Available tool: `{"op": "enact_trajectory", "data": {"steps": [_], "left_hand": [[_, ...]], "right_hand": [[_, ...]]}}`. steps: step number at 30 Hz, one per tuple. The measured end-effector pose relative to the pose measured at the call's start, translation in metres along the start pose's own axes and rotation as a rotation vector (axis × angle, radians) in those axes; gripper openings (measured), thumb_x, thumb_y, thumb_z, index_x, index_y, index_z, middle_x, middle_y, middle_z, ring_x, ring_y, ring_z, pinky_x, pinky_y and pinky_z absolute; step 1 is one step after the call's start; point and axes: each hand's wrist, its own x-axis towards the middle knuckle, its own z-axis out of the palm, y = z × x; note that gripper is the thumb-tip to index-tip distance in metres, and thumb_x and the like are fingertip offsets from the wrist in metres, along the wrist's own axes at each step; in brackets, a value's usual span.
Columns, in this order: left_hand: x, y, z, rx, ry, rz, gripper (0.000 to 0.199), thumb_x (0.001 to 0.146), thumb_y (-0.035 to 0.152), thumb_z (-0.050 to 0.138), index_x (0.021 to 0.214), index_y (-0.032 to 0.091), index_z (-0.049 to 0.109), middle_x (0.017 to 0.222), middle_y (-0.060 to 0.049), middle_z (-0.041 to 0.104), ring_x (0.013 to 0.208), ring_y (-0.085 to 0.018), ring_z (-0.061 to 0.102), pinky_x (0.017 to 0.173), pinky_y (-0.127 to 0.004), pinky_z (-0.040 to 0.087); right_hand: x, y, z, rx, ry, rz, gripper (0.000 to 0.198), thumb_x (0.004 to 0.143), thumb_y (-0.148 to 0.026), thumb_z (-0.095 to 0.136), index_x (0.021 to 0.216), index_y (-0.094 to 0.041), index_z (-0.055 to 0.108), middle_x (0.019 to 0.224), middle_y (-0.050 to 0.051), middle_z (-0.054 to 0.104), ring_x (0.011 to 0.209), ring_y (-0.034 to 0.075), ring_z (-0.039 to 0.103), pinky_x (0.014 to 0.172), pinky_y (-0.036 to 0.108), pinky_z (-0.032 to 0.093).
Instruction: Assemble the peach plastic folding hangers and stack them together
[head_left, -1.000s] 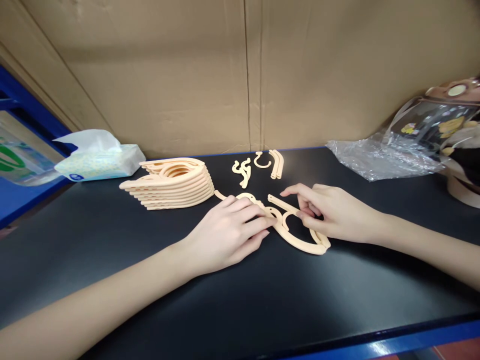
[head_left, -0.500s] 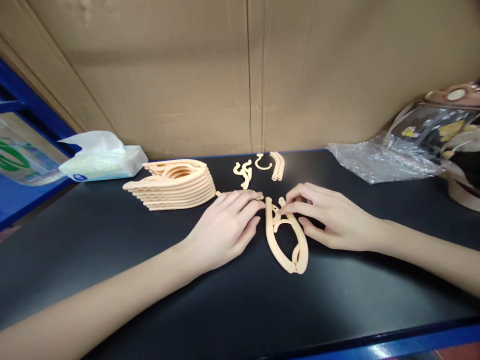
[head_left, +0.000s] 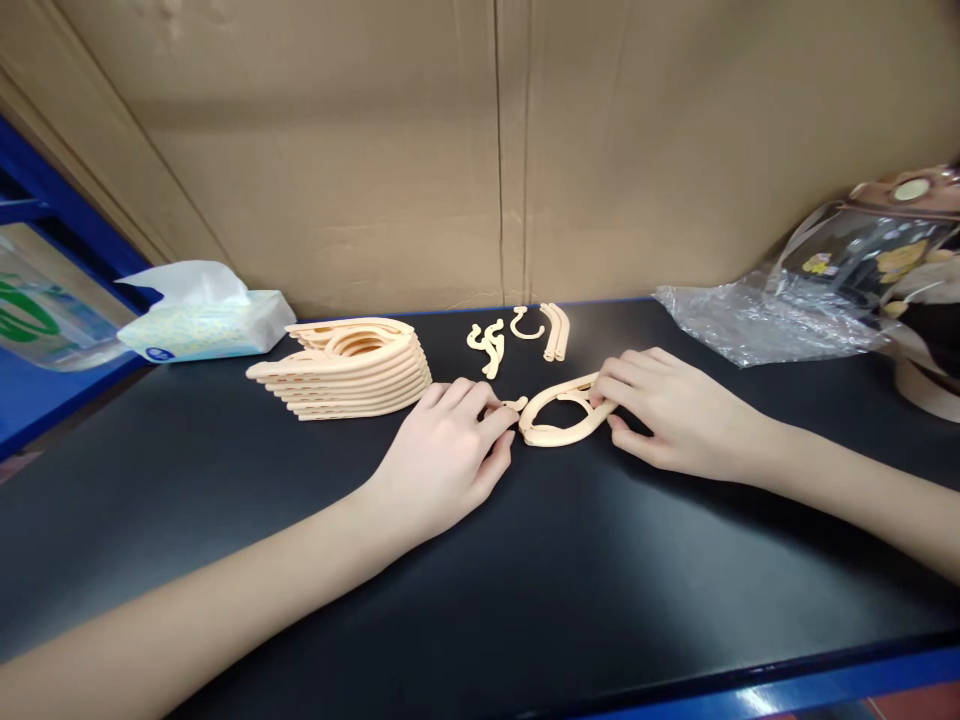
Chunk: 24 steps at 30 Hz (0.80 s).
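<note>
A peach folding hanger (head_left: pixel 559 422) lies folded flat on the black table (head_left: pixel 525 600). My right hand (head_left: pixel 667 415) grips its right end with thumb and fingers. My left hand (head_left: pixel 446 455) rests on the table just left of it, fingertips pinching a small peach hook piece (head_left: pixel 514 405) at the hanger's left end. A stack of several folded peach hangers (head_left: pixel 349 368) sits left of my left hand. Loose hook pieces (head_left: pixel 487 345), a single hook (head_left: pixel 525 325) and two curved arm pieces (head_left: pixel 556 330) lie behind, near the cardboard wall.
A tissue pack (head_left: pixel 206 320) lies at the back left beside a blue frame (head_left: pixel 45 200). Crumpled clear plastic (head_left: pixel 757 320) and a packaged item (head_left: pixel 877 250) sit at the back right. A cardboard wall (head_left: pixel 495 140) closes the back. The table's blue front edge (head_left: pixel 825 685) runs along the bottom.
My right hand swung the hanger from pointing toward me to lying sideways and folded shut. My left hand's fingers curled onto the hook piece at its left end.
</note>
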Motion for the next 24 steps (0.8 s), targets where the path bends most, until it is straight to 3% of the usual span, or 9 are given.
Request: {"op": "enact_trajectory", "data": {"steps": [6,10,14,19,24], "left_hand": [[-0.002,0.007,-0.007,0.238,0.136,0.077,0.031,0.093,0.024,0.043,0.072,0.016,0.063,0.063,-0.003,0.059,0.063,-0.019,0.055,0.059,-0.035,0.034],[-0.006,0.015,-0.012,0.215,0.217,0.157,0.034,0.093,0.025,0.046,0.062,0.017,0.058,0.055,0.000,0.055,0.055,-0.015,0.051,0.057,-0.033,0.034],[-0.005,0.016,-0.012,-0.009,0.186,0.201,0.023,0.092,0.026,0.047,0.081,0.016,0.064,0.075,-0.003,0.065,0.072,-0.018,0.057,0.061,-0.031,0.039],[-0.002,0.006,-0.007,-0.263,0.024,0.102,0.025,0.096,0.030,0.043,0.107,0.014,0.059,0.109,-0.008,0.064,0.107,-0.023,0.053,0.090,-0.037,0.040],[-0.002,0.003,-0.005,-0.374,-0.086,0.029,0.028,0.099,0.035,0.039,0.113,0.017,0.055,0.117,-0.008,0.061,0.110,-0.022,0.051,0.094,-0.039,0.038]], "right_hand": [[0.001,0.000,0.001,0.089,-0.003,0.035,0.017,0.084,-0.016,0.045,0.094,-0.017,0.059,0.087,0.007,0.060,0.079,0.021,0.052,0.075,0.036,0.039],[0.001,-0.001,0.002,0.098,-0.010,0.042,0.014,0.084,-0.017,0.046,0.089,-0.016,0.059,0.085,0.007,0.059,0.078,0.021,0.051,0.074,0.036,0.039],[0.001,-0.004,0.004,0.135,0.008,0.023,0.021,0.086,-0.016,0.045,0.100,-0.016,0.061,0.094,0.009,0.061,0.085,0.022,0.053,0.078,0.037,0.040],[0.000,-0.009,0.006,0.182,0.041,0.018,0.027,0.091,-0.022,0.044,0.115,-0.017,0.055,0.097,0.008,0.062,0.086,0.021,0.054,0.079,0.036,0.040],[0.000,-0.012,0.005,0.270,0.046,-0.001,0.011,0.091,-0.020,0.046,0.098,-0.019,0.054,0.091,0.005,0.062,0.082,0.019,0.055,0.077,0.035,0.040]]}}
